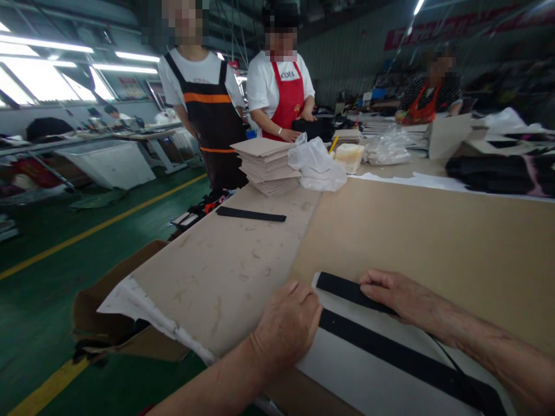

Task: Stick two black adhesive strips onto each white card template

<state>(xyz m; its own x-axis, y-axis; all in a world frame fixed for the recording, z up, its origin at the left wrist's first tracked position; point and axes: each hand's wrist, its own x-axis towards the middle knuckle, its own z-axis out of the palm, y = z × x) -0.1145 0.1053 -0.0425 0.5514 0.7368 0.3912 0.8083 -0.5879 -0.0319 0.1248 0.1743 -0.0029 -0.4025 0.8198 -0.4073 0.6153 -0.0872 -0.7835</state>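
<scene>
Here, brown worktable (425,242), green factory floor (65,277).

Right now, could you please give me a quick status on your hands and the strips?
Left hand fisted on white sheet. Right hand flat on upper black strip. Lower black strip alongside. Nothing obstructing.

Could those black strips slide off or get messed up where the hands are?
Maybe. The white sheet under the black strips lies right at the table's near edge, so a nudge from the left hand might push it over. The right hand presses only one end of the upper strip, so the rest might shift crooked. Torn paper hangs loose off the table's edge and could snag.
</scene>
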